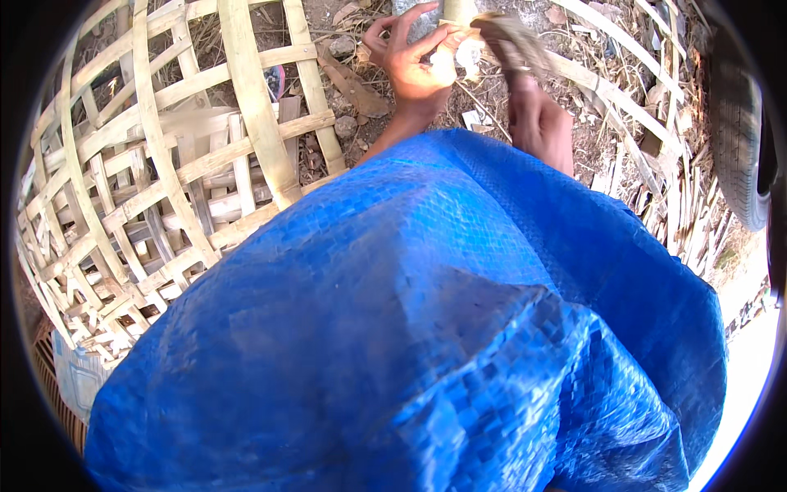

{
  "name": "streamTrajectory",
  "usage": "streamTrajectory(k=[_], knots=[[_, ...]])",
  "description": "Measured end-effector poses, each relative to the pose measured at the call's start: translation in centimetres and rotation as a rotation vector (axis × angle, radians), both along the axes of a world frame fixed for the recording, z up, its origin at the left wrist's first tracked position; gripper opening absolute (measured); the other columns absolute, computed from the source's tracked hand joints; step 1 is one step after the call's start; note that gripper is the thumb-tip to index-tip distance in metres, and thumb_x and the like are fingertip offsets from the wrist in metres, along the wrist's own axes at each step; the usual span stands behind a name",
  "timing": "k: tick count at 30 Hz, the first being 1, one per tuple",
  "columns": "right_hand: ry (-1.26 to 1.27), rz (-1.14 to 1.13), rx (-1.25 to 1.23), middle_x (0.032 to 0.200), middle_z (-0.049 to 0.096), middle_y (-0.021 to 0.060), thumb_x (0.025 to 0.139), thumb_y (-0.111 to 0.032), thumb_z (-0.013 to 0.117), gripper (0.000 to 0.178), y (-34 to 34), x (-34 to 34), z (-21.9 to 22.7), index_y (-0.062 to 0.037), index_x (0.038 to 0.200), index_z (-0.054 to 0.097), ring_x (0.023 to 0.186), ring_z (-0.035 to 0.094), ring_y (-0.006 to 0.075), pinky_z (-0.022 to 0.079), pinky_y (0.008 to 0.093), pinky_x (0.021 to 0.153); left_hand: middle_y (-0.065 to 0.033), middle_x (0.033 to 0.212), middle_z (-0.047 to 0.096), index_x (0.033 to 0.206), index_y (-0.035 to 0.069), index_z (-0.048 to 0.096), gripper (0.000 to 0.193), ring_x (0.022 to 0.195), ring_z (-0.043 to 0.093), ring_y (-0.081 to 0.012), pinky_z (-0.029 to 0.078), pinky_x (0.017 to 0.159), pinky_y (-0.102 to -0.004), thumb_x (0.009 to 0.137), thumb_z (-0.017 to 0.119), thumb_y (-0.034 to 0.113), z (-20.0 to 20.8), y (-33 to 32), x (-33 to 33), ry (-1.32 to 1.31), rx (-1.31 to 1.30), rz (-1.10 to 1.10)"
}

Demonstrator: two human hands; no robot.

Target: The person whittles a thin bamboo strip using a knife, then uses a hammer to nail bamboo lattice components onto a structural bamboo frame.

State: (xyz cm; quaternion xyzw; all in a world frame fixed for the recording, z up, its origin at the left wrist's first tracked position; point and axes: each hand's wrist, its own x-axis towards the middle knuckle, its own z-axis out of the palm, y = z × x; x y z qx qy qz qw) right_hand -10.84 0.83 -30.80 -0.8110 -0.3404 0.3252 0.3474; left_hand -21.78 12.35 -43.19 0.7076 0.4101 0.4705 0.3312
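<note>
At the top middle, my left hand point(420, 72) has its fingers curled, with thumb and forefinger against the end of a pale bamboo piece point(459, 11). The bamboo runs up out of view. Just to the right, my right hand point(539, 123) is closed around the handle of a large knife point(518, 43). Motion smears the knife's blade, so its exact shape is unclear. Its tip end is close to the bamboo and to my left fingers. A blue woven tarp point(393, 328) covers my lap and hides most of both forearms.
An open-weave bamboo lattice point(246, 90) fills the left side. Bamboo strips point(607, 90) and shavings litter the ground on the right. A tyre point(738, 139) stands at the far right edge. A grey stone point(418, 18) lies behind my left hand.
</note>
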Motion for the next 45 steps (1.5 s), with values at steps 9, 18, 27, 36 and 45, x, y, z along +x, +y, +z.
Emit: streamTrajectory(k=[9,18,27,36,45], knots=[[0.096,-0.078,0.049,0.055,0.042,-0.0024,0.106,-0.057,0.042,0.064,-0.1,-0.5,-0.1,-0.0064,0.068,0.053,0.051,0.038,0.0086,0.029,0.0287,0.049,0.0076,0.119,0.070,0.094,0.018,0.083,0.013,0.119,0.040,-0.0250,0.032,0.105,-0.0360,0.080,0.084,0.017,0.4,-0.1,0.2,0.082,0.100,0.043],[0.157,-0.069,-0.030,0.058,0.043,-0.0027,0.106,-0.055,0.045,0.061,-0.2,0.4,-1.3,-0.0072,0.069,0.053,0.053,0.038,0.0079,0.028,0.0285,0.049,0.0083,0.107,0.073,0.098,0.021,0.081,0.019,0.113,0.046,-0.0192,0.031,0.103,-0.0362,0.079,0.084,0.019,0.5,1.2,-1.0,0.090,0.107,-0.031],[0.185,-0.061,-0.069,0.059,0.042,-0.0032,0.107,-0.054,0.044,0.060,-0.2,0.8,-1.6,-0.0081,0.070,0.053,0.053,0.037,0.0071,0.028,0.0282,0.049,0.0106,0.114,0.071,0.104,0.025,0.081,0.026,0.112,0.044,-0.0201,0.031,0.103,-0.0376,0.079,0.085,0.021,0.8,1.9,-1.8,0.188,0.167,-0.101],[0.225,-0.032,-0.133,0.060,0.041,-0.0029,0.105,-0.062,0.039,0.066,0.4,1.2,-0.3,-0.0082,0.070,0.052,0.053,0.036,0.0074,0.028,0.0281,0.050,0.0107,0.119,0.069,0.109,0.029,0.081,0.027,0.115,0.042,-0.0217,0.030,0.107,-0.0389,0.083,0.082,0.023,1.6,2.5,-2.7,0.271,0.192,-0.216],[0.146,0.008,-0.023,0.059,0.044,-0.0004,0.105,-0.060,0.041,0.066,0.8,1.4,0.8,-0.0064,0.069,0.053,0.056,0.041,0.0105,0.032,0.0308,0.052,-0.0004,0.128,0.064,0.104,0.023,0.082,0.029,0.126,0.043,-0.0307,0.032,0.109,-0.0458,0.076,0.086,0.029,2.9,2.5,-3.2,0.433,0.175,-0.155]])
